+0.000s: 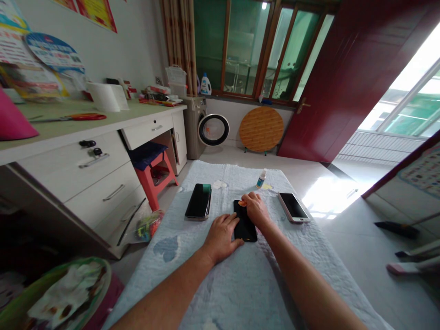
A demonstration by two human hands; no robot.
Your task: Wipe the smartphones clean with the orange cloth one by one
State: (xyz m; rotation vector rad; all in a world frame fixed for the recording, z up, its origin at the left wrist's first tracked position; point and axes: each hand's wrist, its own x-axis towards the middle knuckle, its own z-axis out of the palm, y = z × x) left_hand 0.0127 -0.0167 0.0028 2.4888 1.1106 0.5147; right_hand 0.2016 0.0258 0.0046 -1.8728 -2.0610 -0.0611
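A black smartphone (245,228) lies screen up on the light blue quilted cloth covering the table. Along its left edge and near its lower end, the fingers and thumb of my left hand (222,238) hold it in place. My right hand (256,208) is closed on a small orange pad (242,203), pressed against the upper part of the screen. Whether the pad is cloth or sponge I cannot make out. Another dark phone (198,201) rests to the left, and a white-framed phone (294,207) to the right. Beyond my right hand stands a small spray bottle (261,178) with a white cap.
On the left is a white desk (103,156) with scissors (85,117) and a paper roll (103,96) on top. A red stool (156,172) sits under it. A waste bin (106,284) stands at lower left. Farther back are a washing machine (194,123) and a round wooden tabletop (261,129).
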